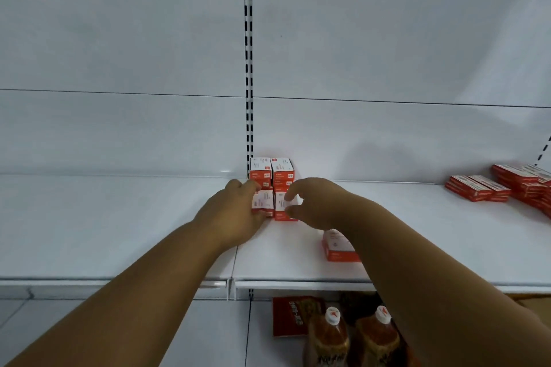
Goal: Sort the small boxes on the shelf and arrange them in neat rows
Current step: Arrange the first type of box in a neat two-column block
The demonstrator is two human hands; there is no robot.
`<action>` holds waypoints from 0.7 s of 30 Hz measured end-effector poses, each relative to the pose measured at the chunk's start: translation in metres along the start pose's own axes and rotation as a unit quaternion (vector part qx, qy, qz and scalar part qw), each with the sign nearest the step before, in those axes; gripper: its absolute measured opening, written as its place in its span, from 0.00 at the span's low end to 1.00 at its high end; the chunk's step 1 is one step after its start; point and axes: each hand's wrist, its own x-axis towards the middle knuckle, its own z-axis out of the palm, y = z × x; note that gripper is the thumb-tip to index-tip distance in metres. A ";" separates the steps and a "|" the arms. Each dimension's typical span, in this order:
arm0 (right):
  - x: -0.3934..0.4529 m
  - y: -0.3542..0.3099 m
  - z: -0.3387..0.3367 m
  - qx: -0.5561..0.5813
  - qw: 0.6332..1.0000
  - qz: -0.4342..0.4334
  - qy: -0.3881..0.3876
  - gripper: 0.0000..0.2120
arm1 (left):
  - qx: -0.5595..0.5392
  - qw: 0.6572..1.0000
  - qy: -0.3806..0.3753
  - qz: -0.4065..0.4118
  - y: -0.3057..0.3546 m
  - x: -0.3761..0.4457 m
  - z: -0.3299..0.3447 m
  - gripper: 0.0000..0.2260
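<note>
On a long white metal shelf (119,226), seen from above the person's own bare arms, the work sits at the centre, against the white back panel (119,39). Going from left to right: the left stretch of shelf is bare. Next comes the left hand (235,214), its fingers curled around the left side of a small red-and-white cardboard box (264,202), thumb low at the front. Touching it on the right is a second small red-and-white box (283,207), which the right hand (316,205) pinches between thumb and bent fingers. Behind these two stand two matching back-row boxes (272,171), side by side and flush against the panel, beside the slotted black-and-white upright (248,68).

To do this step well, I judge both hands should press the front pair together and slide them back until they meet the rear pair squarely, with faces aligned and no gap.

Further right, partly under the right forearm, one loose red-and-white box (337,247) lies apart and skewed, probably next to be placed. At the far right, a pile of flat red boxes (501,185) rests well apart from the group.

Below the shelf edge, a lower level holds a red packet (290,316) and two amber bottles with white caps (354,334). The room is plain, pale and evenly lit.
</note>
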 end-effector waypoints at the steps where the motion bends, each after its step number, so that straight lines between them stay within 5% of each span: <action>1: 0.004 -0.005 0.002 -0.012 1.000 0.007 -0.008 0.15 | 0.010 1.000 -0.007 0.009 -0.001 0.002 0.002 0.22; 6: 0.019 -0.015 0.011 -0.025 0.999 0.036 0.013 0.13 | -0.028 0.998 0.021 0.045 -0.009 0.002 0.009 0.15; 12: 0.025 -0.010 0.012 0.031 0.998 0.059 0.010 0.12 | -0.083 0.996 0.028 0.025 -0.014 0.003 0.015 0.18; 19: 0.019 -0.006 0.004 0.052 0.993 0.101 -0.043 0.31 | -0.103 0.994 0.042 0.020 -0.016 0.006 0.017 0.14; 21: 0.020 -0.006 0.007 0.013 0.996 0.084 -0.033 0.28 | -0.110 0.993 0.041 0.006 -0.016 0.006 0.017 0.17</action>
